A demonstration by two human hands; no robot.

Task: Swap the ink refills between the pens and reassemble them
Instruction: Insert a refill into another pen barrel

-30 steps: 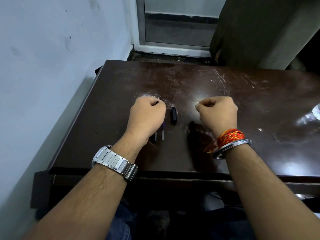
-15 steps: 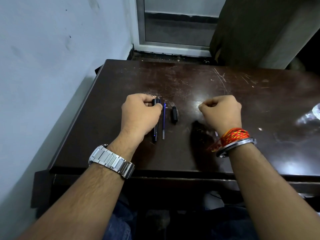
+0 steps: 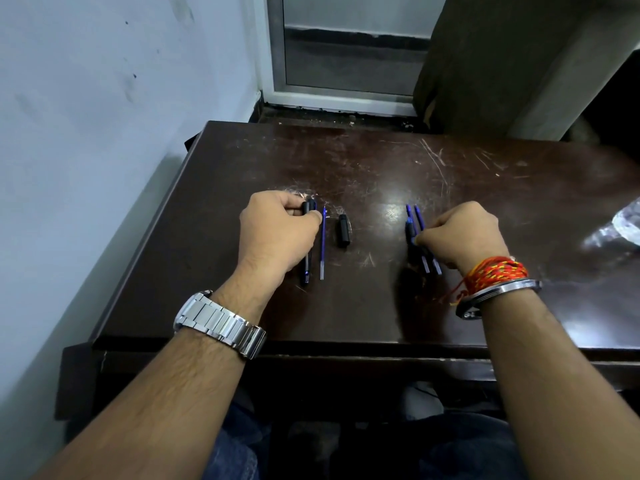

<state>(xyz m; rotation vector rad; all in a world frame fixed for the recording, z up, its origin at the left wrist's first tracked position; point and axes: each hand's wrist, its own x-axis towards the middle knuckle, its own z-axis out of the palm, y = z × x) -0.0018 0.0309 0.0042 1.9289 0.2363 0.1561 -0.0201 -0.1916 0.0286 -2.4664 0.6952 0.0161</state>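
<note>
On the dark wooden table (image 3: 346,306), my left hand (image 3: 278,230) is closed over a black pen barrel (image 3: 306,268) that lies pointing toward me. Just right of it lies a thin blue ink refill (image 3: 323,244), apart from the hand. A short black pen cap (image 3: 343,231) rests further right. My right hand (image 3: 464,237) is closed on blue pen parts (image 3: 414,220), thin pieces lying side by side; their near ends show below my fingers. I cannot tell barrel from refill there.
A white wall runs along the table's left edge. A doorway with a pale frame (image 3: 346,98) stands beyond the far edge. A clear plastic item (image 3: 623,226) lies at the table's right side. My knees are under the near edge.
Both hands have drawn apart, left one to the left and right one to the right, uncovering the black barrel, the blue refill and the blue pen parts.
</note>
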